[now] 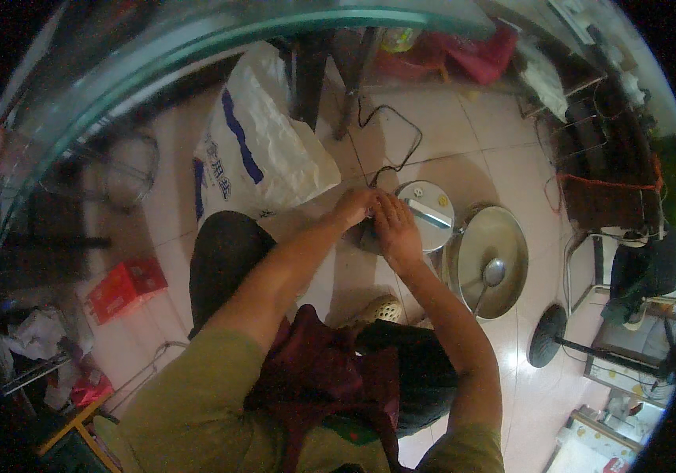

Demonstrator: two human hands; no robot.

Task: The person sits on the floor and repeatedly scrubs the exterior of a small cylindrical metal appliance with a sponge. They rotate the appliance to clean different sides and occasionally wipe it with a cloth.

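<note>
My left hand (357, 208) and my right hand (397, 227) meet in front of me, fingertips touching or nearly so. Between them a small pale spot shows, but my fingers cover whatever may be there. Just right of my right hand stands a round machine with a shiny metal top (426, 207), a raised bar across it and small round fittings. A dark part lies partly hidden beneath my hands. Beside the machine, a wide metal basin (468, 266) holds a metal ladle (494, 273), its bowl resting inside and its handle leaning on the near rim.
A large white woven sack (273, 142) stands ahead on the left. A black cord (417, 139) loops over the tiled floor (444, 124). At left lies a red box (127, 290). A round black base with a pole (547, 336) is at right. A glass table edge (243, 29) arches overhead.
</note>
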